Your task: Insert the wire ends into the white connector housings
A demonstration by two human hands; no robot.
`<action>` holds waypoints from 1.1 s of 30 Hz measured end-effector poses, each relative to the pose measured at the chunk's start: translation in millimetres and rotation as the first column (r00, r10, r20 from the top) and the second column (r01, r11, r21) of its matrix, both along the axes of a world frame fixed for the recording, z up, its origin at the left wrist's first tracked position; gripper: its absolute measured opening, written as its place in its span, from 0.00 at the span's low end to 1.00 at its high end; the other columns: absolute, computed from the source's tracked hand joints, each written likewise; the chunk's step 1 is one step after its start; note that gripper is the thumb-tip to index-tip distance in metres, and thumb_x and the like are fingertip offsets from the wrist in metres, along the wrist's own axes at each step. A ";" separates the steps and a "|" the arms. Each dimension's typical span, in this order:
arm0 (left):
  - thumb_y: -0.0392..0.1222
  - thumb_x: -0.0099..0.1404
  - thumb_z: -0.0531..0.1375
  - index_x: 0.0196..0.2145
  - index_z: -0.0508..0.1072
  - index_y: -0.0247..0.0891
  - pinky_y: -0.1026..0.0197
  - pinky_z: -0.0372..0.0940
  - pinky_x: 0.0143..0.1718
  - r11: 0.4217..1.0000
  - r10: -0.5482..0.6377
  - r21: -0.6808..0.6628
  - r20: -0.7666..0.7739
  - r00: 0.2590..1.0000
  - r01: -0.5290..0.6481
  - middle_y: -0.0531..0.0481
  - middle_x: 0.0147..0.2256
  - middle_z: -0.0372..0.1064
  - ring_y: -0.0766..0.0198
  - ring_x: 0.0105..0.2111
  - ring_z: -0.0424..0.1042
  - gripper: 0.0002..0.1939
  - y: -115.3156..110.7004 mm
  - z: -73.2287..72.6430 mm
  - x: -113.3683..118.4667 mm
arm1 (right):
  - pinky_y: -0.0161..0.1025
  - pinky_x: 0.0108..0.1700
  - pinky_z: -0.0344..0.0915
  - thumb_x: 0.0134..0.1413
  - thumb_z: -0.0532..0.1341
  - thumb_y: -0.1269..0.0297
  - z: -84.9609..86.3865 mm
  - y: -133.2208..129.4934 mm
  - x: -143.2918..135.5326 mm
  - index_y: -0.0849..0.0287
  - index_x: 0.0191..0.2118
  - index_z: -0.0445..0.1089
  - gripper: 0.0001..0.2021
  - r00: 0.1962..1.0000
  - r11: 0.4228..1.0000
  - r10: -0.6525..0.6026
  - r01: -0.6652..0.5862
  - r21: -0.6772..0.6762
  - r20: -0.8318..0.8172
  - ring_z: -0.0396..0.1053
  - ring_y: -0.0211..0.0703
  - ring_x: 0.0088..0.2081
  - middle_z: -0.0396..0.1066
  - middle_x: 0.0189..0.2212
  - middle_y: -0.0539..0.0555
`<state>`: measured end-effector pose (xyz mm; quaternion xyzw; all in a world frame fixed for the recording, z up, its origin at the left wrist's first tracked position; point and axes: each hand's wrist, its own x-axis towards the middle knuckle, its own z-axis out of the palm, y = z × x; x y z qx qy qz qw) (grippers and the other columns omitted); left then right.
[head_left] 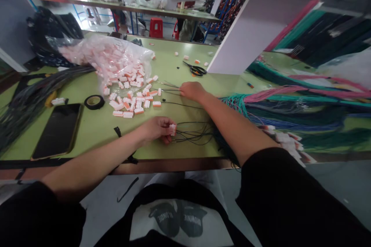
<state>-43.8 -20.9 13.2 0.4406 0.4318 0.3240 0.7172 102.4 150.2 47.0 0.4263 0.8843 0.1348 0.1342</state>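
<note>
Between the fingers of my left hand is a small white and orange connector housing, held low over the table's near side. Dark wires run from beside it to the right. Further back, my right hand is closed on thin dark wires, whose ends point left. One more dark wire lies below that hand. A loose pile of white and orange connector housings spreads just left of both hands, spilling from a clear plastic bag.
A phone and a roll of black tape lie on the left. Black scissors lie behind my right hand, near a white upright panel. Bundles of pink, green and blue wires cover the right side. A grey wire bundle lies far left.
</note>
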 end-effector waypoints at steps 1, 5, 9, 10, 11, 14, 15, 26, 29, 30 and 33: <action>0.43 0.47 0.68 0.26 0.66 0.32 0.71 0.61 0.20 1.000 0.002 -0.004 0.006 1.000 -0.002 0.56 0.20 0.66 0.75 0.17 0.65 0.16 0.2 -0.3 0.0 | 0.39 0.37 0.61 0.56 0.46 0.70 -2.0 -1.4 -8.0 0.66 0.43 0.72 0.18 1.000 1.000 0.003 -0.003 -0.001 0.022 0.68 0.50 0.45 0.71 0.45 0.65; 0.43 0.47 0.68 0.27 0.66 0.32 0.71 0.62 0.20 1.000 -0.001 -0.002 0.029 1.000 0.001 0.56 0.20 0.66 0.75 0.18 0.66 0.16 1.9 -3.8 0.0 | 0.40 0.39 0.62 0.54 0.45 0.75 -4.6 0.7 -24.9 0.68 0.44 0.71 0.19 0.998 1.000 0.008 -0.009 0.008 0.063 0.68 0.50 0.46 0.71 0.44 0.67; 0.43 0.48 0.67 0.28 0.67 0.32 0.71 0.62 0.20 1.000 0.009 0.013 0.035 0.999 -0.009 0.56 0.20 0.66 0.75 0.18 0.66 0.16 3.9 -6.5 -0.7 | 0.38 0.39 0.63 0.53 0.51 0.71 2.1 8.2 -26.9 0.62 0.46 0.70 0.17 0.992 0.997 -0.051 0.057 -0.054 0.114 0.68 0.49 0.46 0.71 0.46 0.62; 0.44 0.48 0.67 0.28 0.67 0.32 0.70 0.62 0.20 1.000 0.006 0.015 0.032 0.999 -0.006 0.56 0.21 0.66 0.75 0.18 0.66 0.16 4.1 -6.6 -0.8 | 0.39 0.38 0.63 0.52 0.52 0.71 3.7 9.4 -27.1 0.61 0.46 0.70 0.17 0.989 0.994 -0.059 0.071 -0.079 0.137 0.68 0.49 0.46 0.71 0.46 0.62; 0.43 0.49 0.67 0.28 0.67 0.32 0.70 0.62 0.21 1.000 0.000 0.016 0.029 1.000 -0.001 0.56 0.21 0.66 0.75 0.18 0.66 0.15 4.2 -6.5 -1.0 | 0.39 0.39 0.63 0.52 0.52 0.70 4.9 9.9 -27.7 0.61 0.47 0.70 0.17 0.986 0.993 -0.058 0.073 -0.094 0.157 0.68 0.49 0.46 0.71 0.46 0.62; 0.43 0.51 0.66 0.28 0.67 0.32 0.71 0.62 0.21 1.000 -0.006 0.027 0.024 1.000 0.005 0.56 0.20 0.66 0.75 0.18 0.66 0.14 3.9 -5.4 -0.8 | 0.41 0.41 0.63 0.53 0.51 0.72 4.9 8.6 -31.5 0.63 0.47 0.70 0.18 0.982 0.997 -0.035 0.048 -0.068 0.184 0.68 0.49 0.46 0.71 0.46 0.64; 0.42 0.52 0.65 0.28 0.67 0.32 0.71 0.62 0.21 1.000 -0.002 0.030 0.021 1.000 0.002 0.56 0.20 0.66 0.75 0.18 0.65 0.13 3.7 -4.8 -0.6 | 0.42 0.42 0.62 0.53 0.49 0.73 4.1 7.6 -33.3 0.63 0.47 0.70 0.18 0.981 0.998 -0.036 0.047 -0.052 0.188 0.67 0.49 0.47 0.71 0.46 0.65; 0.33 0.57 0.60 0.28 0.65 0.31 0.69 0.63 0.21 0.999 0.046 0.016 -0.003 0.999 -0.046 0.57 0.20 0.65 0.75 0.17 0.65 0.05 4.1 0.9 -1.2 | 0.42 0.41 0.62 0.49 0.54 0.70 4.0 10.5 -24.0 0.65 0.42 0.72 0.15 0.991 0.990 -0.130 0.128 -0.061 -0.031 0.68 0.52 0.45 0.72 0.42 0.65; 0.30 0.58 0.59 0.29 0.64 0.31 0.69 0.63 0.22 0.998 0.063 -0.008 0.019 0.998 -0.063 0.56 0.20 0.65 0.75 0.18 0.66 0.04 5.0 0.7 -1.9 | 0.38 0.38 0.63 0.49 0.53 0.72 3.8 9.9 -7.6 0.66 0.42 0.70 0.14 0.873 0.969 -0.244 0.206 -0.134 -0.421 0.70 0.46 0.38 0.73 0.37 0.62; 0.29 0.59 0.58 0.29 0.64 0.31 0.69 0.63 0.22 0.998 0.068 -0.013 0.027 0.997 -0.068 0.57 0.20 0.65 0.75 0.18 0.66 0.04 5.5 0.7 -2.1 | 0.36 0.36 0.63 0.49 0.53 0.72 4.0 6.5 -2.5 0.66 0.43 0.69 0.15 0.810 0.966 -0.254 0.185 -0.180 -0.528 0.70 0.42 0.35 0.73 0.34 0.60; 0.27 0.59 0.56 0.30 0.64 0.31 0.69 0.62 0.22 0.996 0.089 -0.031 0.043 0.995 -0.088 0.56 0.20 0.65 0.75 0.18 0.66 0.04 7.3 0.4 -3.2 | 0.34 0.32 0.62 0.49 0.54 0.70 6.7 -16.0 9.6 0.64 0.44 0.68 0.15 0.623 0.940 -0.238 -0.043 -0.337 -0.745 0.67 0.35 0.26 0.72 0.28 0.54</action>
